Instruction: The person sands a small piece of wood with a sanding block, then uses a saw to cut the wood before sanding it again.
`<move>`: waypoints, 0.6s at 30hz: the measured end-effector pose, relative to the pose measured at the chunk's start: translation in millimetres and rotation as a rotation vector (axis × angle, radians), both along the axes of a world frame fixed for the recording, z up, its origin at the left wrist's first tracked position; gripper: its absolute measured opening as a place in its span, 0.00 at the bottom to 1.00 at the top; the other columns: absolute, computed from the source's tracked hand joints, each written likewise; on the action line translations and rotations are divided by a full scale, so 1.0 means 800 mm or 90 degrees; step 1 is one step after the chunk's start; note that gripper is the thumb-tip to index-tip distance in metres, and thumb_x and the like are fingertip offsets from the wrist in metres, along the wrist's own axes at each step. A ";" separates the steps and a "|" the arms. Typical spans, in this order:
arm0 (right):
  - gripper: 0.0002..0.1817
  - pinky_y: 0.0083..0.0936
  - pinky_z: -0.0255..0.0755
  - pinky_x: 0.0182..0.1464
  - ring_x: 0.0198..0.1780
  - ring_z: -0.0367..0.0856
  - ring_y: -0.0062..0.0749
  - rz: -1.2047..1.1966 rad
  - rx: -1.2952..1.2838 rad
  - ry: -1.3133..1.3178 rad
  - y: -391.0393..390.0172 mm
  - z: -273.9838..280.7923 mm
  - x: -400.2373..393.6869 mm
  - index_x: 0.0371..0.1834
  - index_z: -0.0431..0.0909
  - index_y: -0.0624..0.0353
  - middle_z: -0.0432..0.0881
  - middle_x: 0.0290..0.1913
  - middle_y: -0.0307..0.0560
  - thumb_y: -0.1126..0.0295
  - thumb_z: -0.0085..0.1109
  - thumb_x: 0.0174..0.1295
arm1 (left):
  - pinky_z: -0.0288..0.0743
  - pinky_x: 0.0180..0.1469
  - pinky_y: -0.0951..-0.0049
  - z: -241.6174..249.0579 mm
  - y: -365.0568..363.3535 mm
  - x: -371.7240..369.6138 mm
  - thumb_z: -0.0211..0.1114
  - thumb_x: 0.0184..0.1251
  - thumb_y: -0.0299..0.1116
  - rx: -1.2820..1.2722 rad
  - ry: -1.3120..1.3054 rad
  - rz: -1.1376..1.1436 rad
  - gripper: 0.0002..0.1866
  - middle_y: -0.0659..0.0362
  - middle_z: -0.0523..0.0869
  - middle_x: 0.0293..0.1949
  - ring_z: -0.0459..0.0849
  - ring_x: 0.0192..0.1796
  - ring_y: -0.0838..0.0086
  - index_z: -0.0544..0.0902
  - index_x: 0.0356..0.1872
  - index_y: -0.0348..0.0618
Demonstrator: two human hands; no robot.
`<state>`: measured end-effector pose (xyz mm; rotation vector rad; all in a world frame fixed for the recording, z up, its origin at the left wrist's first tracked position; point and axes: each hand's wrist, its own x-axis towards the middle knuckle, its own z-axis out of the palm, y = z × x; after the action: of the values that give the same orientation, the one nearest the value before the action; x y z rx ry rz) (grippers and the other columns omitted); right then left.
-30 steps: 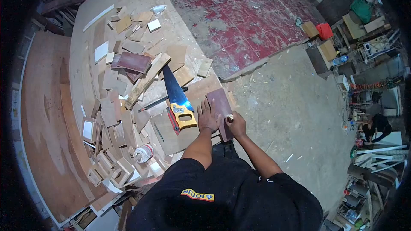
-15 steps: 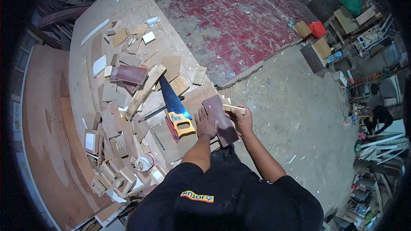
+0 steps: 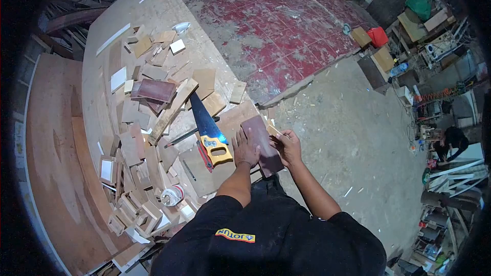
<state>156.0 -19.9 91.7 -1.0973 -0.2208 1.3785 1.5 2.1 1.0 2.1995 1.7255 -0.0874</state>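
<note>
A maroon sheet that looks like sandpaper [image 3: 263, 140] lies near the table's edge in front of my body. My left hand [image 3: 246, 148] rests flat on its left side, fingers stretched out. Just right of the sheet, my right hand [image 3: 288, 148] pinches a small wood strip [image 3: 274, 130]; its lower part is hidden by the fingers. A handsaw [image 3: 217, 149] with a yellow handle lies left of my left hand. Beside the saw is a red-handled tool [image 3: 204, 156], partly covered.
Wood offcuts [image 3: 134, 143] crowd the table [image 3: 174, 25] on the left. A white container [image 3: 172, 195] stands near the table's front. To the right is concrete floor [image 3: 337, 133] with scattered scraps. Another person [image 3: 452, 143] is at the far right.
The wood strip has turned from nearly level to a steeper slant, and my right fingers have shifted on it. My left hand stays on the sandpaper.
</note>
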 end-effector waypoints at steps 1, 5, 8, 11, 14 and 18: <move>0.08 0.32 0.85 0.38 0.37 0.85 0.38 0.001 0.000 0.000 -0.002 -0.006 0.001 0.40 0.70 0.61 0.82 0.37 0.52 0.77 0.60 0.61 | 0.31 0.76 0.48 -0.001 0.000 0.000 0.53 0.66 0.52 0.000 0.000 0.001 0.44 0.43 0.46 0.76 0.42 0.78 0.52 0.44 0.77 0.47; 0.09 0.24 0.80 0.35 0.33 0.83 0.29 0.115 -0.071 -0.185 -0.001 -0.038 0.008 0.37 0.71 0.59 0.80 0.32 0.46 0.78 0.60 0.57 | 0.31 0.76 0.48 -0.002 -0.001 0.000 0.53 0.66 0.52 0.012 -0.008 0.004 0.44 0.43 0.46 0.76 0.42 0.78 0.52 0.45 0.77 0.47; 0.08 0.24 0.76 0.36 0.33 0.82 0.26 0.173 -0.079 -0.404 0.008 -0.055 0.008 0.37 0.74 0.60 0.80 0.32 0.44 0.79 0.60 0.55 | 0.31 0.77 0.49 0.003 0.000 -0.001 0.53 0.65 0.52 0.011 -0.019 0.006 0.44 0.43 0.46 0.76 0.42 0.79 0.52 0.45 0.77 0.47; 0.10 0.29 0.75 0.38 0.33 0.81 0.31 0.160 0.018 -0.612 0.019 -0.054 0.002 0.42 0.78 0.62 0.81 0.33 0.46 0.77 0.61 0.55 | 0.31 0.77 0.49 0.012 0.002 -0.002 0.53 0.65 0.52 -0.005 -0.024 0.006 0.44 0.43 0.46 0.76 0.41 0.79 0.52 0.45 0.77 0.47; 0.15 0.34 0.74 0.41 0.35 0.79 0.41 0.153 0.134 -0.811 0.033 -0.063 -0.006 0.49 0.80 0.62 0.80 0.36 0.50 0.74 0.62 0.57 | 0.31 0.77 0.49 0.008 -0.001 -0.002 0.53 0.65 0.51 -0.002 -0.040 0.009 0.44 0.43 0.46 0.76 0.41 0.79 0.52 0.46 0.77 0.47; 0.21 0.38 0.72 0.49 0.46 0.76 0.52 0.248 0.169 -0.963 0.038 -0.094 -0.015 0.57 0.77 0.57 0.75 0.45 0.56 0.74 0.62 0.58 | 0.31 0.76 0.48 -0.001 -0.001 -0.001 0.52 0.66 0.51 0.024 -0.031 0.008 0.43 0.43 0.46 0.76 0.41 0.79 0.52 0.46 0.77 0.47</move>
<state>143.6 10.3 16.8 -1.7103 -1.7071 0.5128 0.5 1.3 0.5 2.1990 1.7277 0.0025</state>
